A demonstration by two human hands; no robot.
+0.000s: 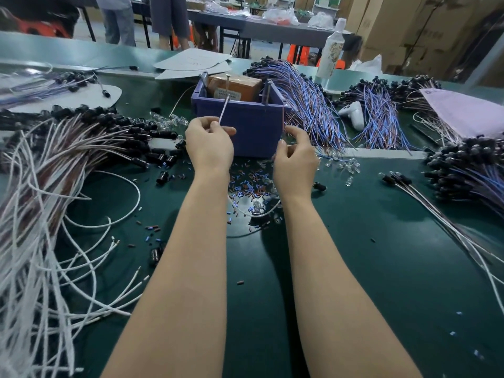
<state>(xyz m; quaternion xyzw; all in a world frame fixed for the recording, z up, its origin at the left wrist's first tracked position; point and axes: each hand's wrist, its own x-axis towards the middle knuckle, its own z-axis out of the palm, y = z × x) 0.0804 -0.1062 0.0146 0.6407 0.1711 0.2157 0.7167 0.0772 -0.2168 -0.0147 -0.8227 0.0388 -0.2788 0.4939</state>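
Just before the blue bin [253, 129], the left hand [210, 145] is pinching a white wire [223, 111] slanting up-right; the right hand [296, 158], apart, is pinching a brown wire [284, 117].

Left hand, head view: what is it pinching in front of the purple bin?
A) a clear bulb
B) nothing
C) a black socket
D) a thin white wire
D: the left hand pinches a thin white wire between its fingertips, and the wire rises in front of the purple bin.
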